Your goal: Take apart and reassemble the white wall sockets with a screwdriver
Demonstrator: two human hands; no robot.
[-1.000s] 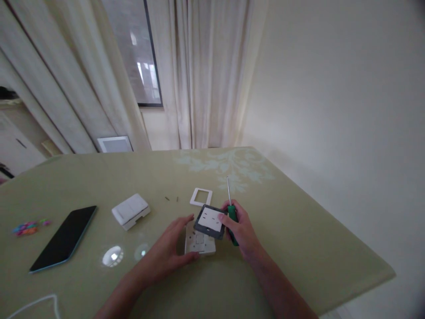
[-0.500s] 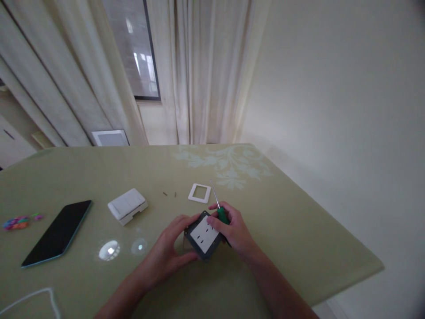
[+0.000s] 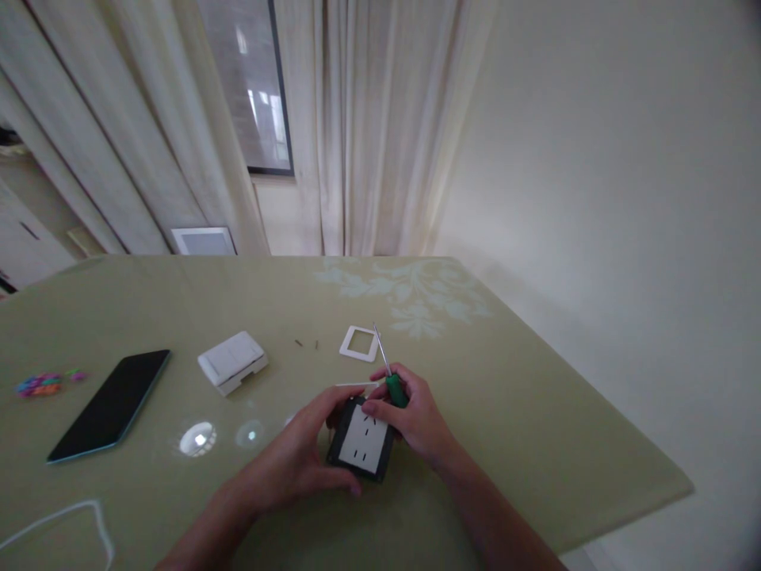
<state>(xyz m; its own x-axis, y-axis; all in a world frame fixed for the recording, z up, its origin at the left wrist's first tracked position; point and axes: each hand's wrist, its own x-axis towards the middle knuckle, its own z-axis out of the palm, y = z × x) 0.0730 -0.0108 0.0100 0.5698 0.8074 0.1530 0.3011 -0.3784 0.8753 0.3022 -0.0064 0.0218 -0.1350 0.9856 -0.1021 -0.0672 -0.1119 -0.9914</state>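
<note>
A wall socket (image 3: 361,440) with a white face in a dark frame lies on the green table (image 3: 523,412) in front of me. My left hand (image 3: 297,460) grips its left and near edges, fingers curled round it. My right hand (image 3: 416,420) touches the socket's far right corner with the fingertips while its fist is closed on a green-handled screwdriver (image 3: 392,385), whose metal shaft points up and away. A white part shows just behind the socket, mostly hidden by my hands.
A white square frame (image 3: 359,343) and two small screws (image 3: 306,344) lie beyond my hands. A white switch unit (image 3: 232,362), a dark phone (image 3: 110,404) and coloured bits (image 3: 41,385) sit to the left. A white cable (image 3: 65,523) curls at the near left corner.
The dark-framed socket, earlier lifted above the white base, has been turned and brought down towards me. My left hand has closed round it. The screwdriver shaft tilted leftwards.
</note>
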